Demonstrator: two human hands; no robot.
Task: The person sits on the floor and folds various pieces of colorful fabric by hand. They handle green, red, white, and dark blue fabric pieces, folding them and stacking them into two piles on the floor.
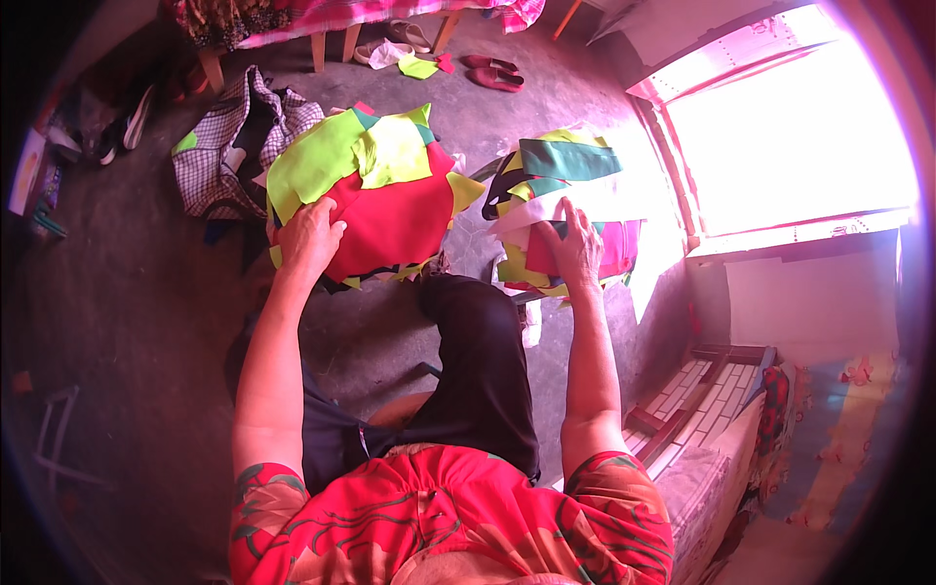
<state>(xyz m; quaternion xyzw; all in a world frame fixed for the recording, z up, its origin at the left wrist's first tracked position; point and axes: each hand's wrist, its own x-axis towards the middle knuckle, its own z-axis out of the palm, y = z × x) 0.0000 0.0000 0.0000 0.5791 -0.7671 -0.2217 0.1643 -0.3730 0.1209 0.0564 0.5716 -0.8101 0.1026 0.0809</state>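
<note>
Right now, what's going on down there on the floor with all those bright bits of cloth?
A person sits over two heaps of cut fabric pieces. The left hand rests flat on the red piece topping the left heap, where lime-yellow pieces also lie. The right hand presses on the right heap, a mix of green, yellow, white and pink scraps. A checked cloth lies behind the left heap, and red slippers sit farther off on the floor.

A checked cloth (219,156) lies crumpled at ten o'clock; red slippers (492,72) sit at twelve on the grey floor (136,322); a bright window (790,146) glares at two.
</note>
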